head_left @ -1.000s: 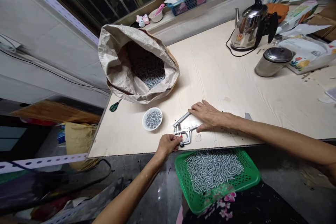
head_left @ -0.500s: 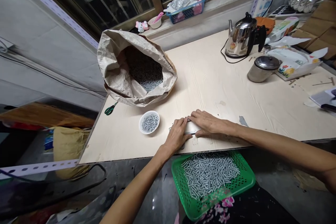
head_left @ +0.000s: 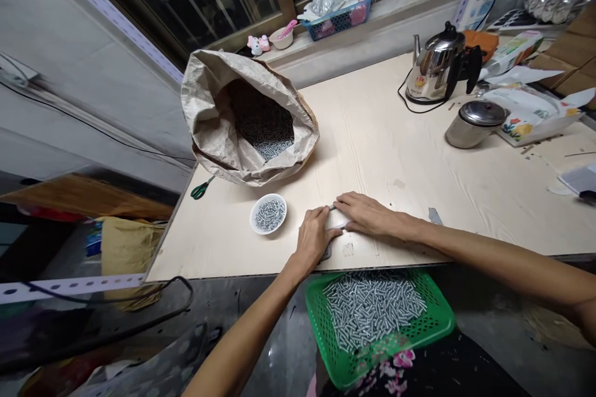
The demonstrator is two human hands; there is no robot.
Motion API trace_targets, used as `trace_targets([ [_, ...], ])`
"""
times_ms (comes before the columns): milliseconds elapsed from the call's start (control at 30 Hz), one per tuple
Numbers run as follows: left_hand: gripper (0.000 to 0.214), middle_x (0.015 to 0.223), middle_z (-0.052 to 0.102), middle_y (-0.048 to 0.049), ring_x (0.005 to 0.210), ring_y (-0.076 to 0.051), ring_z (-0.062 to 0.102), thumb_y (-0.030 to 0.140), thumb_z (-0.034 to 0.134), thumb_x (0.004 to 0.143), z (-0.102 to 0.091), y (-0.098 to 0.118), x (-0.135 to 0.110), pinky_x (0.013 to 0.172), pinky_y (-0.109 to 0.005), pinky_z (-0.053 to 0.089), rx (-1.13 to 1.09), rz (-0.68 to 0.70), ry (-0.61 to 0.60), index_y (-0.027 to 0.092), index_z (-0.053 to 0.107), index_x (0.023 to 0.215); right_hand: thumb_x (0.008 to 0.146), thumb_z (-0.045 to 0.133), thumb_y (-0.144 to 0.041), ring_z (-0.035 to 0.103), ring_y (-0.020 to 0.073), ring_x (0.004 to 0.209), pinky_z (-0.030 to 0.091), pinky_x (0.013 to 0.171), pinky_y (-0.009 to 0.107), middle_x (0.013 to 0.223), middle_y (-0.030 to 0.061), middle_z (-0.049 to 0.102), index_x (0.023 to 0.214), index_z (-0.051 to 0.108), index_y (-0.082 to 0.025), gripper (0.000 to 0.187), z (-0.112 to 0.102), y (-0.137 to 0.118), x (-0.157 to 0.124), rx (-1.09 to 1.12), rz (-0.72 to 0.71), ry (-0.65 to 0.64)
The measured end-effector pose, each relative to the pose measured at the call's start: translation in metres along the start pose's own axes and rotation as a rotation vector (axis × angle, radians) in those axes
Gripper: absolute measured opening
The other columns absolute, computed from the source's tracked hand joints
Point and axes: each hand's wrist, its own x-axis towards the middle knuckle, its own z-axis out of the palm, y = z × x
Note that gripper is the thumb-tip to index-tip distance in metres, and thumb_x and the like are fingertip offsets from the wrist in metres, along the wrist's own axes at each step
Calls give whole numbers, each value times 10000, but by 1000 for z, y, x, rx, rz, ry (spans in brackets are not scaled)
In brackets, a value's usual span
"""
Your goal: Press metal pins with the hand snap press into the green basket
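Note:
My left hand (head_left: 313, 237) lies palm down over the head of a metal plier-like press tool (head_left: 336, 218) near the table's front edge. My right hand (head_left: 366, 213) presses flat on the tool's handles just to its right, the fingertips of both hands almost meeting. Only a sliver of the tool shows between them. A small white bowl (head_left: 268, 213) of little metal pieces stands left of my left hand. Below the table edge, on my lap, sits a green basket (head_left: 378, 316) full of silver metal pieces.
A big open paper sack (head_left: 248, 118) of metal pieces stands at the table's back left, green scissors (head_left: 202, 188) beside it. A steel kettle (head_left: 437, 63), a lidded steel pot (head_left: 475, 123) and packets lie at the right. The pale wooden table (head_left: 419, 155) stretches between.
My left hand has moved from the tool's jaw at the table edge up onto the tool, covering it. My right hand has stayed on the handles, now pressed down.

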Motion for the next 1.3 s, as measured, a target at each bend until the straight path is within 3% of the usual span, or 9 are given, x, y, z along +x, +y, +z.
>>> trace_targets([
  [100, 354, 1140, 578, -109, 1074, -240, 519, 355, 560, 868, -17, -6, -15, 908, -374, 422, -67, -77, 166, 182, 581, 1176, 817, 688, -314, 426, 265, 1112, 401, 877, 406, 1225, 143, 505, 1216, 487, -152, 475, -11, 2, -7, 66, -14, 75],
  [200, 287, 877, 617, -84, 898, -223, 558, 381, 486, 894, -33, -14, -34, 794, -330, 426, -18, -281, 207, 166, 673, 862, 846, 654, -289, 459, 237, 976, 398, 805, 368, 1049, 90, 565, 1078, 568, -173, 273, -12, -6, -12, 73, 36, 56],
  [300, 348, 718, 604, -61, 750, -204, 558, 450, 546, 835, -36, -17, -47, 627, -276, 368, 47, -476, 31, 171, 634, 647, 861, 631, -274, 451, 215, 882, 364, 746, 334, 940, 62, 561, 944, 593, -181, 130, -2, -18, -11, 53, 46, 25],
  [467, 335, 582, 584, -23, 607, -169, 540, 480, 643, 713, -27, -13, -43, 541, -248, 261, 21, -657, -220, 183, 595, 568, 901, 555, -184, 437, 199, 847, 316, 713, 316, 901, 44, 558, 886, 569, -174, 23, 22, -28, -4, -6, 81, 40],
  [733, 165, 608, 631, -36, 621, -175, 576, 253, 608, 705, -44, -24, -50, 562, -249, 314, -9, -646, -246, 168, 627, 565, 923, 474, -132, 421, 197, 810, 309, 693, 313, 872, 48, 536, 840, 525, -173, 105, 30, -17, -5, -9, 118, 124],
  [833, 132, 710, 663, -57, 687, -180, 600, 208, 592, 741, -53, -2, -66, 613, -257, 372, -61, -570, -155, 154, 654, 637, 919, 452, -111, 422, 198, 803, 309, 687, 311, 858, 45, 527, 841, 512, -181, 121, 34, -13, -7, 7, 115, 153],
  [967, 124, 817, 663, -38, 766, -176, 604, 277, 608, 812, -67, 25, -75, 666, -261, 417, -61, -304, -217, 187, 694, 825, 915, 465, -126, 426, 192, 796, 317, 694, 308, 864, 40, 522, 844, 495, -189, 100, 37, -13, -8, 42, 105, 177],
  [1133, 230, 972, 651, -82, 956, -213, 572, 253, 474, 918, -87, -30, -40, 753, -282, 433, 372, -460, 16, 177, 682, 979, 915, 458, -138, 432, 194, 783, 310, 677, 307, 852, 43, 526, 834, 495, -197, 107, 41, -12, -7, 20, 96, 218],
  [1300, 295, 987, 645, -112, 998, -249, 556, 376, 495, 904, -88, -85, -9, 679, -282, 421, 515, -624, -4, 159, 694, 893, 891, 498, -136, 439, 199, 779, 303, 667, 310, 836, 41, 534, 822, 507, -196, 92, 43, -11, -5, -7, 92, 223],
])
